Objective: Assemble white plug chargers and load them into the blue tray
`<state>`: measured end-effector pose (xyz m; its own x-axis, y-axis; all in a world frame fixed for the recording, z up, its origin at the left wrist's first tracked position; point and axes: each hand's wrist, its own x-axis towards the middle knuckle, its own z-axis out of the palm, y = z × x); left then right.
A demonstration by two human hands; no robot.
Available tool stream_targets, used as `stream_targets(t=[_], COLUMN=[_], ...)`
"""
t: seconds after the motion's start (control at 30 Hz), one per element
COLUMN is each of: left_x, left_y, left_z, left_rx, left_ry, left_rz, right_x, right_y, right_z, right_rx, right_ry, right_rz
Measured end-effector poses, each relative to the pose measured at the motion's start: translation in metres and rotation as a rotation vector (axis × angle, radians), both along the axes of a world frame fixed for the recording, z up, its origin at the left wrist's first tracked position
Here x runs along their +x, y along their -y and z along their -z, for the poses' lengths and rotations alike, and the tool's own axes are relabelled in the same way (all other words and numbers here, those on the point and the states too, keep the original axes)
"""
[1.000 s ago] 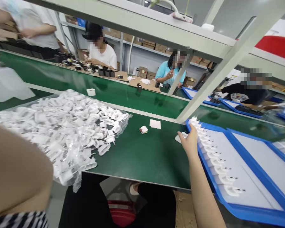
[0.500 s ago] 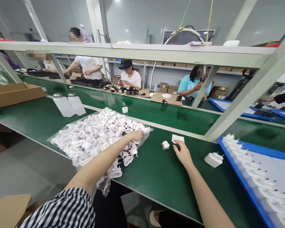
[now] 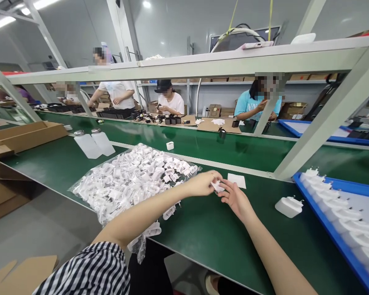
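Observation:
My left hand (image 3: pixel 204 183) is closed, its fingertips at a small white plastic piece (image 3: pixel 217 187) above the green bench. My right hand (image 3: pixel 236 200) is beside it, fingers apart and slightly bent, the fingertips reaching the right edge of that piece. The fingers partly hide the piece, so its exact shape is unclear. Behind my right hand lies a flat white square piece (image 3: pixel 237 180). Left of my hands, a clear plastic bag (image 3: pixel 80 186) spreads open under a heap of white plug parts (image 3: pixel 132 172). A white charger with pins (image 3: pixel 289 206) stands to the right.
A blue tray (image 3: pixel 329 241) on the right holds a row of white chargers (image 3: pixel 341 217). Two clear bottles (image 3: pixel 94 143) and a cardboard box (image 3: pixel 30 135) stand at the left. A slanted frame post (image 3: pixel 322 110) rises behind the tray. Several people work across the bench.
My left hand has moved right from the heap of plug parts to meet my right hand. My right hand has shifted from the square piece toward the small white piece. The view has tilted slightly.

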<state>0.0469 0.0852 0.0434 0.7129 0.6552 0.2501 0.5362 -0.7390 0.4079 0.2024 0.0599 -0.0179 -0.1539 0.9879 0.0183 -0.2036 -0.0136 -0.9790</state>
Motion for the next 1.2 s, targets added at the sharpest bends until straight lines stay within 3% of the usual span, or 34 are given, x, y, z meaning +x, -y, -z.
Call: stream_targets(t=[0.07,0.13,0.3,0.37,0.43,0.53,0.6,0.67,0.77,0.93,1.07,1.2], left_x=[0.014,0.026,0.047,0.050,0.044,0.017,-0.009,-0.035,-0.058,-0.047,-0.016,0.015], left_y=[0.003,0.002,-0.012,-0.028,-0.055,-0.115,-0.156,-0.187,-0.209,-0.203,-0.176,-0.121], left_z=[0.007,0.014,0.024,0.020,0.012,0.001,0.001,0.008,0.023,0.030,0.015,0.004], left_rx=[-0.045,-0.102,-0.300,-0.234,-0.052,0.183,0.207,0.042,-0.221,-0.191,-0.175,-0.274], left_ry=[0.043,0.096,0.253,0.223,0.156,-0.030,-0.133,-0.178,-0.201,-0.171,-0.093,0.045], left_rz=[0.139,0.190,0.162,0.142,-0.032,-0.612,-0.971,-1.154,-1.081,-0.969,-0.756,-0.469], right_x=[0.004,0.009,0.014,0.013,0.014,0.018,0.023,0.026,0.027,0.025,0.026,0.031], right_y=[0.001,0.001,-0.004,-0.008,-0.014,-0.025,-0.032,-0.036,-0.038,-0.038,-0.038,-0.035], right_z=[-0.004,-0.007,-0.007,-0.002,0.004,0.014,0.018,0.021,0.025,0.032,0.029,0.023], right_rx=[-0.047,-0.056,-0.112,-0.129,-0.114,-0.056,-0.008,0.085,0.249,0.291,0.294,0.224], right_ry=[-0.135,-0.185,-0.192,-0.201,-0.164,-0.068,0.015,0.189,0.476,0.518,0.508,0.428], right_rz=[-0.090,-0.110,-0.065,-0.021,0.079,0.276,0.389,0.484,0.542,0.432,0.477,0.590])
